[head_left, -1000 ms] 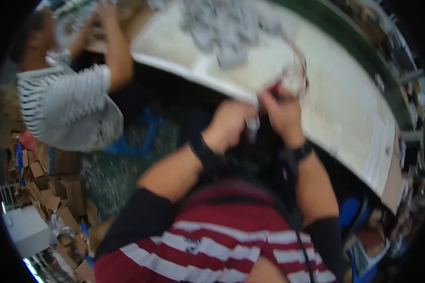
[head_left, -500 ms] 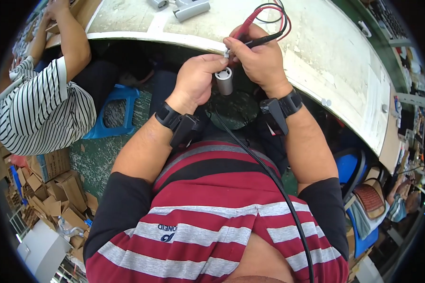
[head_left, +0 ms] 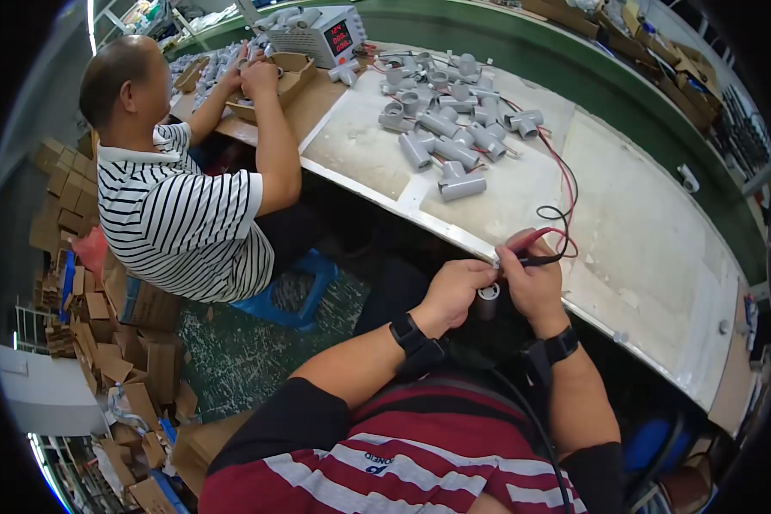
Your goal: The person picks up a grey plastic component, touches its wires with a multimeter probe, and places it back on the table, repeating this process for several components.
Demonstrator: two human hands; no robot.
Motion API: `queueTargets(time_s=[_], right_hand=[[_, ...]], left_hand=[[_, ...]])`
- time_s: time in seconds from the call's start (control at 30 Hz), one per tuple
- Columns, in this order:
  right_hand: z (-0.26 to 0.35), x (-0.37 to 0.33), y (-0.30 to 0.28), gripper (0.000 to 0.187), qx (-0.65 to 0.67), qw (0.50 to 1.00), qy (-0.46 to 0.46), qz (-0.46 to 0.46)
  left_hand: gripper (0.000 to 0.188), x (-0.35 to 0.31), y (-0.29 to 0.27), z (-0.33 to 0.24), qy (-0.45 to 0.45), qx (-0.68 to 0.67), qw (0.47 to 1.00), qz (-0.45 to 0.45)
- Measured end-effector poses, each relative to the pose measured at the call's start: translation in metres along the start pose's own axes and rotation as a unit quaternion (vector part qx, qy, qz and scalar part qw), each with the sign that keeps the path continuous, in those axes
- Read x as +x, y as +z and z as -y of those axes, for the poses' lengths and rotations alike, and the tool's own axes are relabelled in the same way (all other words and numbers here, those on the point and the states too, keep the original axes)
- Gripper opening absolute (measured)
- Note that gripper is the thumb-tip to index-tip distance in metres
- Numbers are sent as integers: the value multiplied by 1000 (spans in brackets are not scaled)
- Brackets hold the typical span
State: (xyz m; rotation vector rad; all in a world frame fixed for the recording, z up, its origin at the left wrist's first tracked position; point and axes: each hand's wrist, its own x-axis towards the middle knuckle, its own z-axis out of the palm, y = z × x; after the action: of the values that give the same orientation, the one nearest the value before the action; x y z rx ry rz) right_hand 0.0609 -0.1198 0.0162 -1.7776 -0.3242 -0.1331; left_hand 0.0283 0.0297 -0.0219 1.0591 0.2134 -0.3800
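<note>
Both my hands meet at the near edge of the white table (head_left: 651, 283). My left hand (head_left: 447, 295) is closed, its thumb and finger pinching a small white connector (head_left: 496, 264). Just below these fingertips hangs a grey cylindrical part (head_left: 487, 303) with its open round end up. My right hand (head_left: 535, 283) is closed around a red test probe (head_left: 527, 240) and a black test probe (head_left: 540, 259), held together. The probe tips point at the connector; whether they touch its contacts is too small to tell. Red and black leads loop back across the table.
Several grey tube-shaped parts with short wires (head_left: 454, 128) lie piled on the table ahead. Behind them stands a grey power supply (head_left: 313, 41) with a lit red display. At left a co-worker (head_left: 176, 197) handles parts over a cardboard tray (head_left: 295, 77). Cardboard boxes (head_left: 150, 368) crowd the floor.
My view has lifted and swung left, bringing the pile of grey parts, the power supply and more of the co-worker into sight. Both hands keep the same hold.
</note>
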Motion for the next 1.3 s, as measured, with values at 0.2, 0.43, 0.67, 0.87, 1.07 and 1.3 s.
queueTargets(time_s=[0.2,0.43,0.67,0.87,1.07,1.3], right_hand=[[16,-4,19,13,-56,996,4,-66],[15,-2,32,28,-132,984,112,-33],[21,-15,-33,14,178,955,89,-219],[29,-35,-160,18,192,919,156,-306],[-24,-38,-215,21,-17,949,173,-263],[-18,-36,-245,22,79,962,226,-134]], left_hand=[[21,-3,-6,2,2,-24,1000,-4],[22,-4,-5,-2,-34,-49,997,-43],[21,-10,-22,-2,6,-27,999,41],[37,-34,-2,-120,132,-299,943,69],[39,-44,98,-146,41,-245,954,167],[42,11,216,-183,154,-15,938,311]])
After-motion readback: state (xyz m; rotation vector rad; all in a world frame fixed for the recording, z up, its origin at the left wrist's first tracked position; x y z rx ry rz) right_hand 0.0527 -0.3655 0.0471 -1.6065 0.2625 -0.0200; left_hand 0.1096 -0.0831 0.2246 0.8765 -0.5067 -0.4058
